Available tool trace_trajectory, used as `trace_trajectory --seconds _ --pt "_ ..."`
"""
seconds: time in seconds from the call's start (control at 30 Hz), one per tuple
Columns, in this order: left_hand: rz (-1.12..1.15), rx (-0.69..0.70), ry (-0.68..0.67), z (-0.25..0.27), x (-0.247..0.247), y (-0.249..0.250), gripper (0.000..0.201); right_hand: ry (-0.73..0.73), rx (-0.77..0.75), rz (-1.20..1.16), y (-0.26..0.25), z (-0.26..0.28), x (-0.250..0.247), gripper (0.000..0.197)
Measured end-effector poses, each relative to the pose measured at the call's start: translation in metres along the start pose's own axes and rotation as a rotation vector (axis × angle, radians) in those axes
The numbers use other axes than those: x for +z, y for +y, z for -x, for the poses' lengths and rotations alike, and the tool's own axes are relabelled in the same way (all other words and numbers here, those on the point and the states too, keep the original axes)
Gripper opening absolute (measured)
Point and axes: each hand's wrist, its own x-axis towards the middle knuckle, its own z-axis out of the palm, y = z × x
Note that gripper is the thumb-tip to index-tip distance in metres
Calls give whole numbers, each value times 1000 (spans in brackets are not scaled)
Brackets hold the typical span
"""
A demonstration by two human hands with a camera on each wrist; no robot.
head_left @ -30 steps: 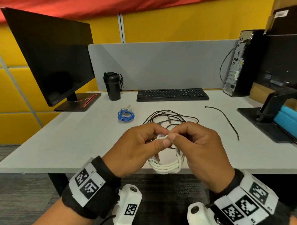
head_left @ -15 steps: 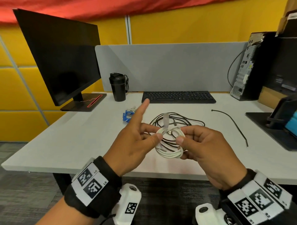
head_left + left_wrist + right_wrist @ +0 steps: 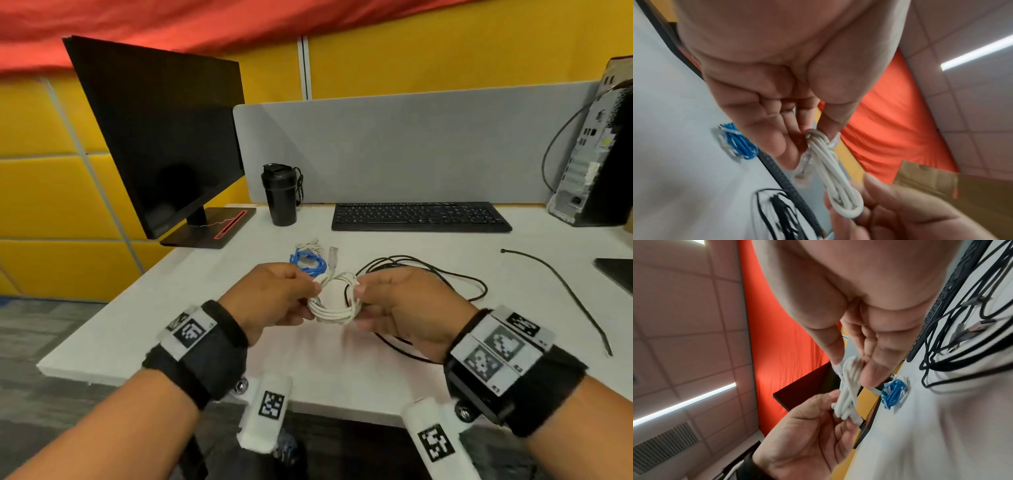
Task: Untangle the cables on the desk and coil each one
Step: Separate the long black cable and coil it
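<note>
A coiled white cable [image 3: 334, 301] [image 3: 830, 165] [image 3: 849, 391] hangs above the desk [image 3: 205, 308] between both hands. My left hand [image 3: 274, 298] pinches its left side, thumb against fingers [image 3: 828, 123]. My right hand [image 3: 400, 301] pinches the right side [image 3: 859, 366]. One clear plug [image 3: 333, 257] sticks up from the coil, another [image 3: 803, 170] dangles under it. A coiled blue cable [image 3: 308, 263] [image 3: 740, 144] [image 3: 894, 392] lies just beyond my left hand. A loose tangle of black cables [image 3: 428, 274] [image 3: 781, 211] [image 3: 966, 313] lies under and beyond my right hand.
A monitor [image 3: 161, 137] stands at the left, a black bottle [image 3: 281, 195] and a keyboard [image 3: 421, 217] at the back. A computer tower [image 3: 596, 154] stands at the far right. A single thin black cable [image 3: 565, 291] lies on the right of the desk.
My left index finger, raised half a second ago, has curled back onto the white coil. Both hands now hold the coil at its two sides, a little farther over the desk.
</note>
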Motion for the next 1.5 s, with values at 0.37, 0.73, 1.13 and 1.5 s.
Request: trace_trajectory --seconds 0.37,0.73,1.13,1.5 --pt "-185 -185 103 -105 -33 17 18 44 36 533 -35 -53 -74 8" --pt "-330 -172 183 -149 -34 12 14 1 34 1332 -39 -54 -128 24" --pt "-1142 510 -365 -70 46 46 23 -147 -15 1574 -34 -44 -110 24" --pt "-1302 484 -349 -64 80 13 12 -230 -60 1591 -35 -31 -93 14"
